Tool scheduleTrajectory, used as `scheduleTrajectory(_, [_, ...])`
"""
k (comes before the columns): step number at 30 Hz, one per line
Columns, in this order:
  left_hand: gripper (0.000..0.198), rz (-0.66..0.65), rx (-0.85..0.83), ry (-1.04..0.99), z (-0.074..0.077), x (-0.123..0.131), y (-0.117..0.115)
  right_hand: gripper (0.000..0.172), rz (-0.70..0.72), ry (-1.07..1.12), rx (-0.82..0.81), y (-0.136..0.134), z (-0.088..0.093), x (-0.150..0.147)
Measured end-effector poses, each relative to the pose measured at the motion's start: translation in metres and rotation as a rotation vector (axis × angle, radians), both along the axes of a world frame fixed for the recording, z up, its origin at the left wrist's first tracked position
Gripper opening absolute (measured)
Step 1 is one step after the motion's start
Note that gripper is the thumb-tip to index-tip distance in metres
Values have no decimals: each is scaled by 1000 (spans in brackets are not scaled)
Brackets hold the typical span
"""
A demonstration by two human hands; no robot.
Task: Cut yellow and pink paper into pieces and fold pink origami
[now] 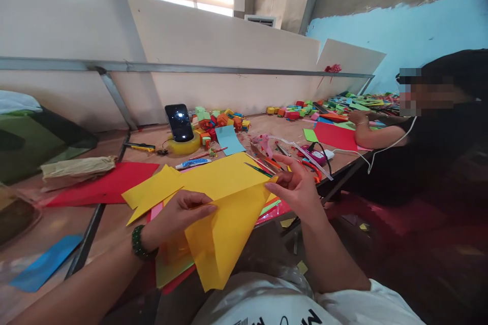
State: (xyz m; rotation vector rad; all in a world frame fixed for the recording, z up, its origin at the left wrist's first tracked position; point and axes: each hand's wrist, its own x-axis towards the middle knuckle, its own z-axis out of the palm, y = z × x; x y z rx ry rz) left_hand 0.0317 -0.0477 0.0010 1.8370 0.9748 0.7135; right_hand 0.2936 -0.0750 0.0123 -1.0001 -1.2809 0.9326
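Observation:
A yellow sheet of paper (pixel 232 233) hangs between my hands over the table's front edge, its lower part bent along a crease. My left hand (pixel 186 213), with a dark green bead bracelet at the wrist, pinches its upper left edge between thumb and fingers. At the upper right corner my right hand (pixel 295 185) pinches the same sheet, other fingers raised. Behind it lie more yellow sheets (pixel 229 172) and yellow cut pieces (pixel 150 190). Close beyond my right hand are scissors with orange handles (pixel 314 170) and a pink glue gun (pixel 263 144).
A phone (pixel 179 123) leans upright on a roll of yellow tape (pixel 184 143). Small coloured paper cubes (pixel 223 121) are heaped by the back wall. A red sheet (pixel 114 183) lies left, a blue piece (pixel 48 263) nearer. Another person (pixel 438 137) sits at the right with an arm on the table.

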Motion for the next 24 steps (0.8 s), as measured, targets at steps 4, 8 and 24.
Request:
scheduleTrajectory(4, [32, -28, 24, 42, 1, -1, 1, 65, 5, 29, -14, 2, -3, 1])
scheduleTrajectory(8, [32, -36, 25, 54, -1, -2, 2, 67, 0, 34, -30, 5, -7, 2])
scheduleTrajectory(24, [30, 29, 133, 85, 0, -7, 6, 51, -146, 99, 36, 22, -26, 20])
